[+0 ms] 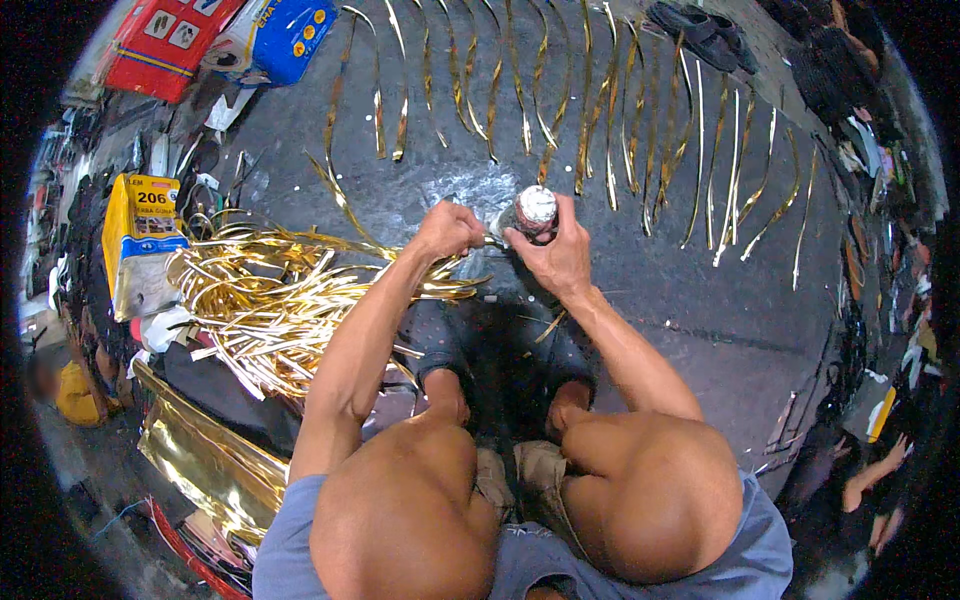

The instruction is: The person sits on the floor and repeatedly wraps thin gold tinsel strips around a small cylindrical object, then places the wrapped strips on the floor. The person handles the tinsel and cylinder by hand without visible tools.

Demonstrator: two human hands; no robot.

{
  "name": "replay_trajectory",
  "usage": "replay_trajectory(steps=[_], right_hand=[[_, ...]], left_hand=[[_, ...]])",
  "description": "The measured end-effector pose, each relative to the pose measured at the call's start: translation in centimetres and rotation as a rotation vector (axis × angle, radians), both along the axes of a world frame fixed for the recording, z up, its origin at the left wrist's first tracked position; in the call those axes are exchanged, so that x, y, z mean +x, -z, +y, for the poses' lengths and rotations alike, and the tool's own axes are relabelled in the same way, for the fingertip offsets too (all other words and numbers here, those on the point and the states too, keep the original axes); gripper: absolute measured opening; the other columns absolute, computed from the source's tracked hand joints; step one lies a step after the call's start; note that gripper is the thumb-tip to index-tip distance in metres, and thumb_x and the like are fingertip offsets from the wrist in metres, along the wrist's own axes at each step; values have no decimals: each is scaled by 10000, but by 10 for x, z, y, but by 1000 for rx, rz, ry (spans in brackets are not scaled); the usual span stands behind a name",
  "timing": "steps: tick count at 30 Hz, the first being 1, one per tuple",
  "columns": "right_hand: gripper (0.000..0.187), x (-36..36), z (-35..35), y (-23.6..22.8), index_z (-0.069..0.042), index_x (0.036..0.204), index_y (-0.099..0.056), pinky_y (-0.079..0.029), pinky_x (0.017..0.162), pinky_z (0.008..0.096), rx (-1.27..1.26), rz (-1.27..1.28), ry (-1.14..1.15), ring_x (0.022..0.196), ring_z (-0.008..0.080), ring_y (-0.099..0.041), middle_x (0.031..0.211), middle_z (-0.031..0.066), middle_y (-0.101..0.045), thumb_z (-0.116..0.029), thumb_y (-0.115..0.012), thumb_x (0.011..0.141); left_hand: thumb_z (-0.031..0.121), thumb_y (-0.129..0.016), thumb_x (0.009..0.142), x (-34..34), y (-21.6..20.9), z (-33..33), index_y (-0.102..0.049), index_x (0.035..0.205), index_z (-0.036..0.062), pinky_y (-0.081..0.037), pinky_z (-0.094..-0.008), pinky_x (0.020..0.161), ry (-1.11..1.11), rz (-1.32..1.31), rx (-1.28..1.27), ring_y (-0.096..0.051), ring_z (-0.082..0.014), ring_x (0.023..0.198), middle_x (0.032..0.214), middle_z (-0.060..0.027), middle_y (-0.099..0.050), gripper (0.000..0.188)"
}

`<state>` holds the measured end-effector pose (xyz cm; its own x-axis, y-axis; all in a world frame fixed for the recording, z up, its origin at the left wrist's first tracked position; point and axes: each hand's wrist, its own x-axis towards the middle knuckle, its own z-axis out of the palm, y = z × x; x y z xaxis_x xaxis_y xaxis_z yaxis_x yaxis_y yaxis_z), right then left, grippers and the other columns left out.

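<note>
Out in front of my knees, my right hand (555, 255) is wrapped round a small upright round container (538, 207) with a crumpled silvery top and a dark, smudged side. My left hand (450, 232) is closed in a pinch just left of it. A short bit of gold strip shows between the left fingers and the container; the fingertips are partly hidden. Beside my left forearm lies a tangled heap of shiny gold strips (270, 300). Ahead of both hands, several gold strips (600, 100) lie side by side in a long row on the dark floor mat (700, 330).
A yellow-and-blue package (145, 250) stands left of the heap. A red box (165, 45) and a blue box (285, 40) are at the far left. Gold sheet material (210, 450) lies at lower left. Dark sandals (703, 35) sit at far right. Another person's hand (880, 470) shows at the right edge.
</note>
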<state>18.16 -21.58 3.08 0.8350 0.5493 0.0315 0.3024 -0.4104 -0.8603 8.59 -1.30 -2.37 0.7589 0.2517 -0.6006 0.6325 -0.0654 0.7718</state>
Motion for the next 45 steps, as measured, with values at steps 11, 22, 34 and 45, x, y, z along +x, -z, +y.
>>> replay_trajectory(steps=[11, 22, 34, 45], right_hand=[[548, 10, 3, -6, -17, 1172, -564, -591, 661, 343, 37, 18, -3, 770, 186, -726, 943, 122, -737, -217, -895, 784], [646, -15, -3, 20, -25, 1342, -486, -559, 859, 462, -91, -348, -246, 1072, 434, -648, 1167, 218, -631, -154, -837, 815], [333, 23, 1, 93, -20, 1128, -630, -558, 750, 349, -31, 682, 108, 802, 183, -683, 905, 86, -722, -8, -744, 816], [264, 45, -31, -10, -103, 1027, -597, -510, 711, 270, 595, 866, 121, 798, 135, -636, 877, 20, -660, 76, -702, 864]], left_hand=[[66, -805, 760, 8, -7, -3, -750, 847, 28, -494, -288, 563, -37, 31, -5, -625, -118, 606, 705, -42, -697, 110], [62, -752, 729, -9, -36, -45, -568, 1333, 21, -493, -401, 1063, 70, -672, 419, -597, -340, 1259, 1289, -192, -616, 632], [21, -767, 785, -10, -27, -55, -568, 1249, 55, -535, -447, 927, 24, -632, 412, -648, -410, 1133, 1165, -190, -667, 507], [-4, -703, 755, -14, -29, -54, -550, 1289, 39, -526, -475, 952, 52, -641, 556, -625, -436, 1131, 1188, -196, -643, 557]])
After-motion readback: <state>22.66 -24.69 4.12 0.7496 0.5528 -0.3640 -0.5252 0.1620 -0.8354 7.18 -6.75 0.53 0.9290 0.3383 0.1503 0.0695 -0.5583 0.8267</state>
